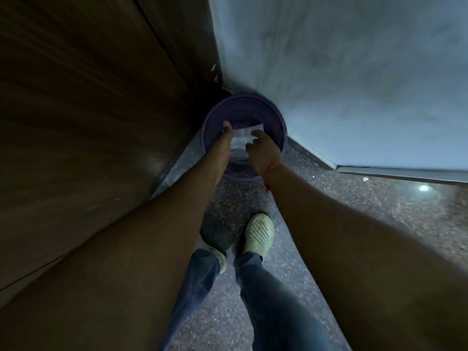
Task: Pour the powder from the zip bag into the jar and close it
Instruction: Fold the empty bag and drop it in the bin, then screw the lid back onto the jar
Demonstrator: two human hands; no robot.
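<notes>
In the dim head view, a clear zip bag (242, 137) with a white strip is held flat over the open mouth of a round purple bin (243, 98) on the floor. My left hand (225, 140) grips the bag's left edge. My right hand (264, 151), with a red thread around its wrist, pinches the bag's right side between finger and thumb. Whether any powder is in the bag is too dark and blurred to tell. No jar is in view.
The bin stands in a corner between a dark wooden panel (88, 110) on the left and a pale wall (354, 84) on the right. My feet in white shoes (258, 234) stand on the speckled floor (354, 211) just behind the bin.
</notes>
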